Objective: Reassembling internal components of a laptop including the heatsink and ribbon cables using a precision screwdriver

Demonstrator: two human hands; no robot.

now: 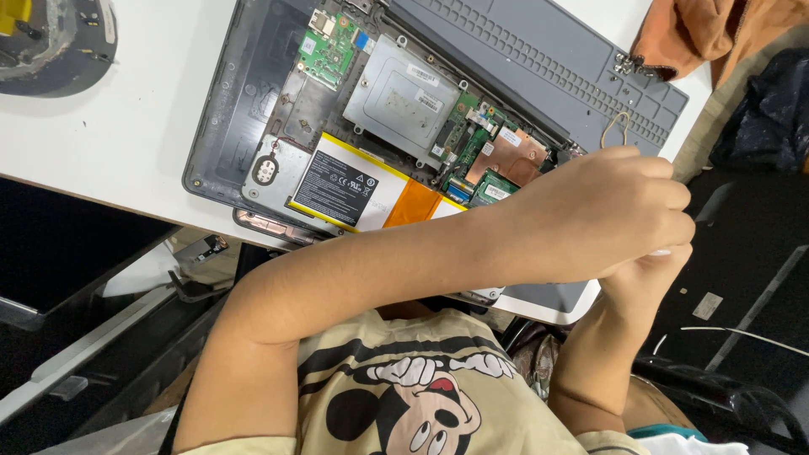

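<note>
Both hands meet beside the open laptop. The left hand hides the right hand, so I cannot tell either grip. Go slow and keep small parts over the counter.

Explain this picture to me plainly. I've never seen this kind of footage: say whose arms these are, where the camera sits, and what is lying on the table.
The camera sits on a person's head and looks down, so the arms are the wearer's own. On the white table lies an opened laptop, cover off, showing green circuit boards, a metal plate and a flat battery. Beside it is a grey ridged mat. The left hand and right hand meet at the table's edge, fingers pinched together; what they hold is too small to tell.
</note>
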